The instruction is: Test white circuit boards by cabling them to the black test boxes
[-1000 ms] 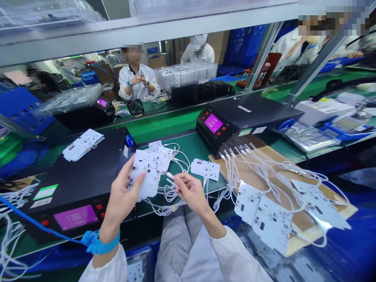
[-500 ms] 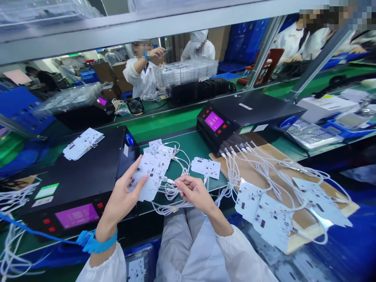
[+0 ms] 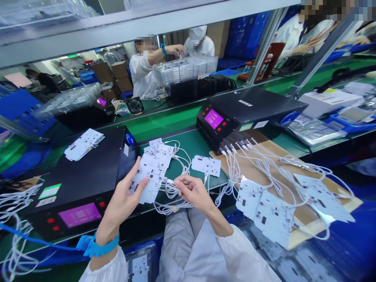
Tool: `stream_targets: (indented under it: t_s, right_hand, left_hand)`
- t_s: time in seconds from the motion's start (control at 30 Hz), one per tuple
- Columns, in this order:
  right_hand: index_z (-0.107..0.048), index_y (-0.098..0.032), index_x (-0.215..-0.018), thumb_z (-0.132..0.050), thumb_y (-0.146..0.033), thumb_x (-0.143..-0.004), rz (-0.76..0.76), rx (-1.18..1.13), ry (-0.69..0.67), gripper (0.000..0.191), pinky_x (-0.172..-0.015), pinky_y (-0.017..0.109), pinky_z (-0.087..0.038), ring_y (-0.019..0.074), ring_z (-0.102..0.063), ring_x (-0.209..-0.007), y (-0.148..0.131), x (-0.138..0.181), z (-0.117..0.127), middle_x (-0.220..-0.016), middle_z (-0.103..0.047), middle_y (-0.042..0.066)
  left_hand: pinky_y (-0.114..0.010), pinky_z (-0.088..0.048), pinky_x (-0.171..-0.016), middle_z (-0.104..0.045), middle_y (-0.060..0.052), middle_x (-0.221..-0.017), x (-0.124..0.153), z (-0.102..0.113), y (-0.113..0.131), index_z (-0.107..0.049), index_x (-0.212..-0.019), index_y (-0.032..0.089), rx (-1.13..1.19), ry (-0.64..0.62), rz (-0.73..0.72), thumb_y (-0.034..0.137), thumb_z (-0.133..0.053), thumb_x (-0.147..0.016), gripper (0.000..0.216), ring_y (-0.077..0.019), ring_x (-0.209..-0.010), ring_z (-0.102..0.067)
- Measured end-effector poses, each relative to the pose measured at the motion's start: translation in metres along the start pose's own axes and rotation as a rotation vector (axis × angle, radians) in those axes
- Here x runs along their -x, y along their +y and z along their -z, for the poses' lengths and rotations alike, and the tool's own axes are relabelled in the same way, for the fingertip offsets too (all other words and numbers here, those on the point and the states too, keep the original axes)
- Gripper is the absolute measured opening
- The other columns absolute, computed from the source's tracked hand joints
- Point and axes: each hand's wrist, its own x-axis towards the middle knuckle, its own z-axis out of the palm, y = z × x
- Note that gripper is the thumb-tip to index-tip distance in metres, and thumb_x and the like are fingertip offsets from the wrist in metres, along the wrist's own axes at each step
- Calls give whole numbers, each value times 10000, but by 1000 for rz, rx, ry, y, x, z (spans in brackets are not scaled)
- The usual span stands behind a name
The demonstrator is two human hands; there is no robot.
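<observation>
My left hand (image 3: 123, 199) grips a white circuit board (image 3: 152, 174) by its lower left edge, thumb on its face. My right hand (image 3: 192, 192) pinches the plug of a white cable (image 3: 169, 181) right at the board's right edge; whether the plug sits in the board I cannot tell. A blue wrist strap (image 3: 98, 246) with a blue cord circles my left wrist. More white boards (image 3: 158, 148) lie on the green bench behind the held one, and another white board (image 3: 206, 165) lies just right of my right hand.
A black tester with a purple screen (image 3: 79, 214) sits at my left, with a stack of white boards (image 3: 84, 144) on its top. A second tester (image 3: 235, 113) stands at right, its white cables running to several boards (image 3: 270, 217) on brown cardboard. Other workers sit beyond the shelf.
My left hand has lowered the board slightly toward the bench. My right hand keeps the cable plug at the board's edge. A worker behind has reached toward the clear trays.
</observation>
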Motion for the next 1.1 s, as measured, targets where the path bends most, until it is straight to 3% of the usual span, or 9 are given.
stream_targets:
  t_s: [0.1, 0.2, 0.3, 0.43, 0.53, 0.67, 0.73, 0.87, 1.1]
  right_hand:
    - [-692, -180, -974, -679, -603, -924, 96, 25, 36, 426, -547, 205, -437, 105, -568, -626, 5, -1, -5, -718, -597, -7]
    - [-708, -208, -1128, -670, -456, -980, 391, 179, 103, 291, -643, 241, -493, 98, -564, -665, 13, -2, -9, -858, -643, 13]
    - [-738, -209, -1126, -628, -277, -1016, 698, 360, 185, 170, -715, 275, -538, 124, -624, -766, 18, -2, -11, -950, -680, 47]
    - [-753, -235, -1206, -571, -153, -1028, 869, 515, 484, 268, -879, 376, -581, 206, -666, -1090, 14, 3, -14, -1127, -694, 100]
    - [-727, -256, -1299, -601, -121, -1006, 915, 540, 594, 346, -825, 368, -586, 194, -669, -956, 7, 8, -25, -952, -680, 62]
    - [-754, -229, -1247, -638, -177, -1008, 891, 469, 460, 271, -592, 263, -525, 124, -566, -669, 1, 9, -52, -785, -587, 11]
    - [-773, -220, -1181, -637, -182, -1011, 879, 445, 440, 221, -627, 262, -548, 127, -601, -712, -1, 6, -66, -827, -626, 28]
    - [-739, -226, -1255, -603, -121, -1008, 890, 434, 433, 301, -726, 273, -603, 142, -674, -817, -3, 2, -86, -933, -682, 58]
    - [-751, -215, -1145, -687, -91, -943, 929, 425, 511, 246, -735, 270, -621, 144, -685, -817, -5, 2, -93, -937, -677, 60]
  left_hand:
    - [-459, -561, -1114, -559, -79, -1552, 3, 2, 1, -453, -1578, 308, 28, 44, -7, 550, -752, -869, 807, -322, -1386, -588]
    - [-427, -620, -1033, -607, -92, -1503, 7, 2, 4, -508, -1542, 295, 78, 110, 31, 538, -776, -855, 777, -322, -1333, -631]
    - [-384, -679, -878, -686, -124, -1394, 11, 0, 8, -640, -1410, 223, 129, 138, 75, 555, -799, -825, 691, -334, -1207, -705]
    - [-353, -676, -860, -711, -106, -1352, 16, -4, 13, -696, -1303, 210, 130, 212, 62, 550, -796, -827, 592, -328, -1223, -695]
    - [-339, -638, -961, -727, -95, -1318, 18, -10, 16, -711, -1262, 205, 99, 283, 7, 527, -780, -851, 527, -308, -1283, -661]
    - [-300, -619, -951, -750, -80, -1261, 23, -22, 17, -701, -1269, 211, 49, 287, -47, 494, -729, -905, 462, -271, -1234, -689]
    - [-292, -619, -919, -760, -79, -1231, 26, -27, 15, -696, -1271, 210, 12, 279, -61, 476, -705, -925, 437, -259, -1173, -718]
    - [-277, -619, -834, -772, -84, -1199, 30, -33, 8, -721, -1216, 202, -94, 282, -99, 434, -650, -956, 357, -236, -1032, -759]
    - [-218, -570, -639, -800, -54, -948, 34, -37, 6, -739, -1175, 193, -112, 274, -112, 397, -646, -946, 320, -159, -711, -727]
